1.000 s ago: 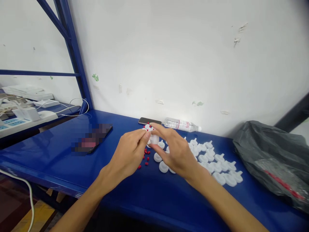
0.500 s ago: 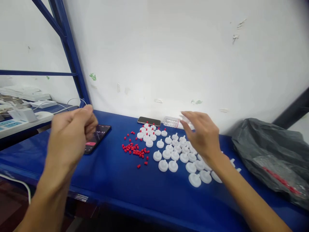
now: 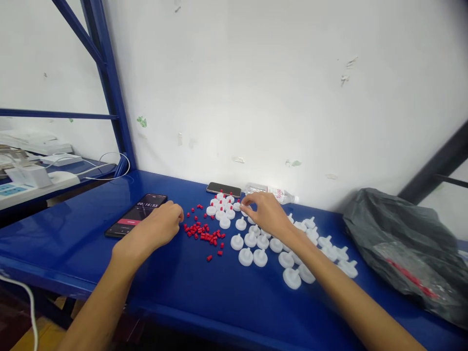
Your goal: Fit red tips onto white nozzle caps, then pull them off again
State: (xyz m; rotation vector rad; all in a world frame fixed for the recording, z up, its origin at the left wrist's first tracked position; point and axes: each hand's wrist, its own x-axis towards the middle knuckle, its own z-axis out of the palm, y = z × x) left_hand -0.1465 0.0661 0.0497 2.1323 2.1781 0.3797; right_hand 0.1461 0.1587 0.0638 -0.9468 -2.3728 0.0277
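Several white round caps with nozzles (image 3: pixel 245 257) stand on the blue table (image 3: pixel 190 287), and a group at the back carries red tips (image 3: pixel 221 212). Loose small red pieces (image 3: pixel 207 237) lie left of them. My left hand (image 3: pixel 168 222) rests low between the phone and the red pieces, its fingers curled; whatever they hold, if anything, is hidden. Over the back caps is my right hand (image 3: pixel 261 209), its thumb and forefinger closing near a white cap at the edge of the red-tipped group. What is between those fingertips is too small to tell.
A lit phone (image 3: pixel 135 214) lies at the left, a dark phone (image 3: pixel 224 189) by the wall. Beside it lies a clear bottle (image 3: pixel 278 194). A black plastic bag (image 3: pixel 376 229) sits at the right. A power strip (image 3: pixel 54 183) is at the far left.
My left hand has come down and right, towards the red pieces. My right hand has moved left and down to the red-tipped group. The view has shifted slightly.
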